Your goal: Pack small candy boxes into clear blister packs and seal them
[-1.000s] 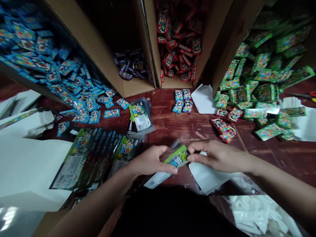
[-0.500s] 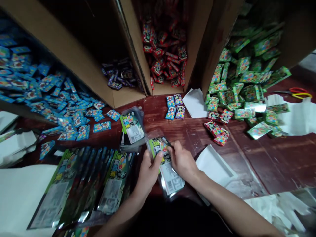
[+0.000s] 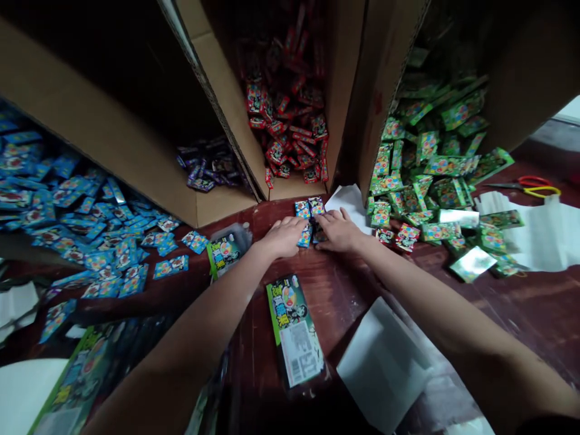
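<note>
Four small candy packets, blue packets (image 3: 302, 209) on the left and purple packets (image 3: 316, 205) on the right, lie grouped on the dark red table. My left hand (image 3: 285, 237) reaches their left side, fingers extended and touching the blue ones. On the other side my right hand (image 3: 339, 232) has its fingers spread over the purple ones, covering part of them. Closer to me lies a flat green-and-black printed pouch (image 3: 296, 329), touched by neither hand. Another such pouch (image 3: 224, 252) lies in clear plastic beyond my left forearm.
Cardboard boxes (image 3: 347, 90) stand along the back, holding purple, red packets (image 3: 290, 139) and green packets (image 3: 428, 145). Blue packets (image 3: 90, 205) spill at left. White paper (image 3: 385, 362) lies near my right forearm; scissors (image 3: 537, 186) lie far right.
Both hands have let go of the printed pouch, which now lies on the table. They have moved forward to the small packets. The view has shifted slightly.
</note>
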Demonstrator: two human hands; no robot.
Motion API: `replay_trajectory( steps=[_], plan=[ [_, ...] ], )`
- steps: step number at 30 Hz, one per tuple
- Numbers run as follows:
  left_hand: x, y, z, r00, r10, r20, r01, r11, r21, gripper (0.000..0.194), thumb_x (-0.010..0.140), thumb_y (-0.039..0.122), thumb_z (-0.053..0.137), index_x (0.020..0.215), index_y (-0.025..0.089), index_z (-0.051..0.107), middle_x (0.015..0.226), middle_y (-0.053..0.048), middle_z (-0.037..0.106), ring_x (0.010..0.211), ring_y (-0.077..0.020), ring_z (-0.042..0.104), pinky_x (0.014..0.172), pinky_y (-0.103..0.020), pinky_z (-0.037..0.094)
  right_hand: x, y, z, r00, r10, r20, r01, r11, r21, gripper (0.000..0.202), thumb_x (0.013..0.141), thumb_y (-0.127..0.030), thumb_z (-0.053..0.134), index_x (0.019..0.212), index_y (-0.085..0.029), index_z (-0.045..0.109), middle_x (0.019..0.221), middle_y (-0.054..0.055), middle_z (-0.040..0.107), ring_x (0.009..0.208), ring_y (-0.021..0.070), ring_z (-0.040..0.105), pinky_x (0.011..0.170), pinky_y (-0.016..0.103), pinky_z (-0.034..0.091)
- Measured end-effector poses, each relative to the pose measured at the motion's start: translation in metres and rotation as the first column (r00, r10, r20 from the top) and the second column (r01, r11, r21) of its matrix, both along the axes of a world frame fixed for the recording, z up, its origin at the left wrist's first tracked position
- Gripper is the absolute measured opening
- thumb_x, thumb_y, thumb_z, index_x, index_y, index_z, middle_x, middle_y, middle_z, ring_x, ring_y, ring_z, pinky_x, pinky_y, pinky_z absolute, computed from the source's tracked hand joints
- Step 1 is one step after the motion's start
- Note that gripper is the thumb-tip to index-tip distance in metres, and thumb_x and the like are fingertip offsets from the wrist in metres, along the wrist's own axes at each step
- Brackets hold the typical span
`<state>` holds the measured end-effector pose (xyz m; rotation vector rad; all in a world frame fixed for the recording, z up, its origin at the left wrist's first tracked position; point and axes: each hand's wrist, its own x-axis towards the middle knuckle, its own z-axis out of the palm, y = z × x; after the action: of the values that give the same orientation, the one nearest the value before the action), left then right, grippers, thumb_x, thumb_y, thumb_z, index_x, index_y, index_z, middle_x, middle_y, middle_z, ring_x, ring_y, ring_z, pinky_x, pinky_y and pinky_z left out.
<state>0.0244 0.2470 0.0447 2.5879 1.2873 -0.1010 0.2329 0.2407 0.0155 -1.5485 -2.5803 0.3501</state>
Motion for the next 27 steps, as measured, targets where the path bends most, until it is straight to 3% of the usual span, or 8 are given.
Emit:
replay_trajectory(
  steps=[7, 12, 15, 17, 20, 22, 24, 27],
  plan=[
    [0.002, 0.019, -0.019, 0.999, -0.034, -0.033, 0.033, 0.999, -0.02, 0.095, 0.067, 0.052, 0.079, 0.146, 0.015, 0.041, 0.145, -0.02, 0.048, 0.129, -0.0395, 0.044, 0.105, -0.053, 0.04, 0.005, -0.007, -0.023, 0.994, 0.082, -0.074, -0.084, 0.996, -0.035, 0.121, 0.071, -0.067, 0.077, 0.16, -0.007, 0.02, 0.154, 0.024, 0.043, 0.141, 0.0403, 0.039, 0.122, 0.061, 0.013],
    [0.008, 0.015, -0.025, 0.995, -0.051, -0.086, 0.047, 0.998, -0.045, 0.085, 0.064, 0.057, 0.081, 0.133, 0.015, 0.053, 0.134, -0.017, 0.052, 0.119, -0.0375, 0.049, 0.101, -0.05, 0.042, 0.004, -0.004, -0.025, 0.983, 0.128, -0.133, -0.131, 0.991, -0.018, 0.109, 0.075, -0.061, 0.075, 0.161, -0.017, 0.023, 0.144, 0.016, 0.057, 0.133, 0.0404, 0.044, 0.121, 0.065, 0.007],
    [0.007, 0.0, -0.014, 0.997, -0.026, -0.075, 0.025, 1.0, -0.013, 0.1, 0.062, 0.059, 0.082, 0.143, 0.015, 0.043, 0.135, -0.018, 0.052, 0.121, -0.0391, 0.049, 0.102, -0.051, 0.041, 0.015, -0.017, -0.011, 0.983, 0.114, -0.142, -0.115, 0.993, 0.001, 0.104, 0.075, -0.057, 0.077, 0.16, -0.024, 0.028, 0.134, 0.011, 0.062, 0.125, 0.0397, 0.049, 0.12, 0.067, 0.004],
    [0.002, -0.014, 0.003, 0.998, -0.028, -0.06, 0.032, 0.997, 0.065, 0.112, 0.059, 0.06, 0.083, 0.15, 0.016, 0.035, 0.142, -0.02, 0.047, 0.127, -0.0426, 0.046, 0.106, -0.055, 0.038, 0.027, -0.041, 0.005, 0.971, 0.01, -0.241, -0.001, 0.999, 0.037, 0.1, 0.076, -0.058, 0.076, 0.159, -0.026, 0.03, 0.138, 0.011, 0.059, 0.126, 0.0394, 0.048, 0.121, 0.065, 0.007],
    [-0.015, -0.043, 0.032, 0.985, -0.167, -0.044, 0.171, 0.979, 0.11, 0.11, 0.061, 0.057, 0.082, 0.153, 0.02, 0.034, 0.153, -0.019, 0.038, 0.138, -0.0478, 0.036, 0.114, -0.064, 0.021, 0.034, -0.102, 0.03, 0.798, -0.21, -0.565, 0.203, 0.976, -0.076, 0.102, 0.08, -0.063, 0.072, 0.16, -0.028, 0.02, 0.152, 0.011, 0.046, 0.134, 0.0363, 0.045, 0.119, 0.056, 0.028],
    [-0.024, -0.07, 0.041, 0.959, -0.281, -0.037, 0.282, 0.958, 0.04, 0.098, 0.062, 0.051, 0.082, 0.149, 0.025, 0.043, 0.153, -0.015, 0.042, 0.142, -0.0485, 0.033, 0.117, -0.067, 0.013, 0.028, -0.15, 0.041, 0.599, -0.296, -0.744, 0.139, 0.953, -0.268, 0.101, 0.084, -0.061, 0.069, 0.16, -0.031, 0.01, 0.152, 0.011, 0.044, 0.134, 0.0316, 0.049, 0.111, 0.049, 0.041],
    [-0.028, -0.099, 0.039, 0.923, -0.384, -0.005, 0.383, 0.922, -0.061, 0.079, 0.067, 0.038, 0.08, 0.141, 0.032, 0.053, 0.149, -0.01, 0.05, 0.144, -0.0445, 0.035, 0.119, -0.067, 0.013, 0.018, -0.192, 0.044, 0.43, -0.338, -0.837, -0.009, 0.926, -0.378, 0.099, 0.085, -0.062, 0.067, 0.159, -0.033, 0.007, 0.148, 0.01, 0.047, 0.13, 0.0274, 0.054, 0.106, 0.044, 0.048],
    [-0.028, -0.134, 0.022, 0.858, -0.506, 0.081, 0.513, 0.845, -0.152, 0.057, 0.08, 0.012, 0.066, 0.129, 0.041, 0.062, 0.141, -0.004, 0.061, 0.141, -0.0304, 0.045, 0.122, -0.057, 0.022, 0.009, -0.227, 0.039, 0.413, -0.353, -0.84, 0.03, 0.927, -0.374, 0.103, 0.079, -0.058, 0.076, 0.158, -0.033, 0.015, 0.147, 0.01, 0.047, 0.131, 0.0285, 0.053, 0.109, 0.044, 0.046]
  ],
)
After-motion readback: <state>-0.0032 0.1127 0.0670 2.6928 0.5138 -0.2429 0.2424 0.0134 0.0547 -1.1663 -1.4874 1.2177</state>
